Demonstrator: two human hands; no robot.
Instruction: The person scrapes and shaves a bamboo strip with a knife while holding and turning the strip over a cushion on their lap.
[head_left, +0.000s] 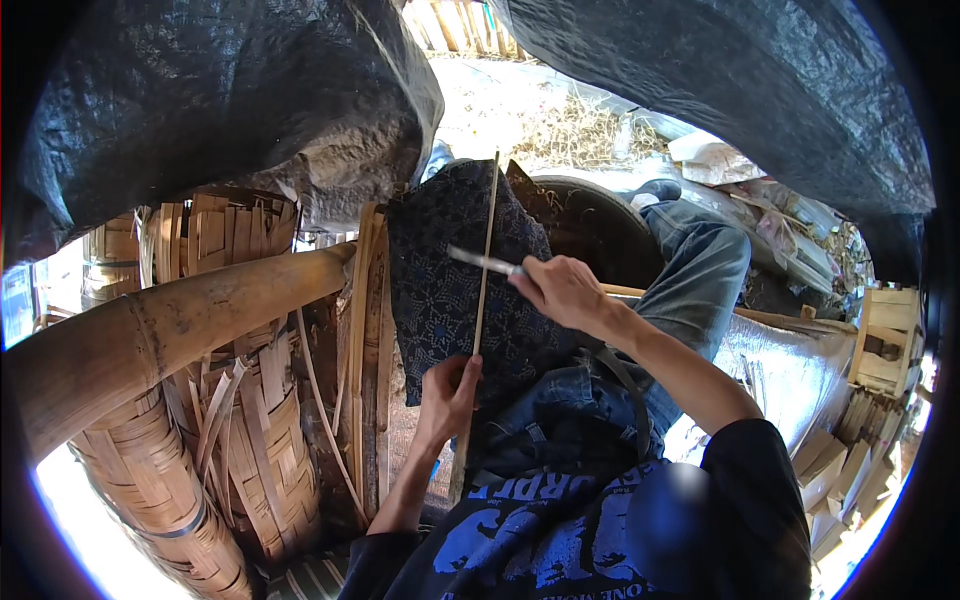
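Note:
My left hand (pixel 450 395) is closed around a thin bamboo strip (pixel 482 310), with the thumb pressed along it. Away from me the strip runs over a dark cloth with a blue flower pattern (pixel 430 300), which is draped over my lap. In my right hand (pixel 567 290) is a knife (pixel 468 257), gripped by its handle. Its pale blade points left and crosses the strip above my left hand; whether the edge touches the strip I cannot tell. The knife handle is mostly hidden by my fingers.
A thick bamboo pole (pixel 180 320) comes in from the left, above woven bamboo baskets (pixel 170 490). Upright bamboo slats (pixel 372 330) stand beside the cloth. Black plastic sheeting (pixel 240 90) hangs overhead. A dark round container (pixel 595 225) sits beyond my knee; bamboo pieces (pixel 855 470) lie far right.

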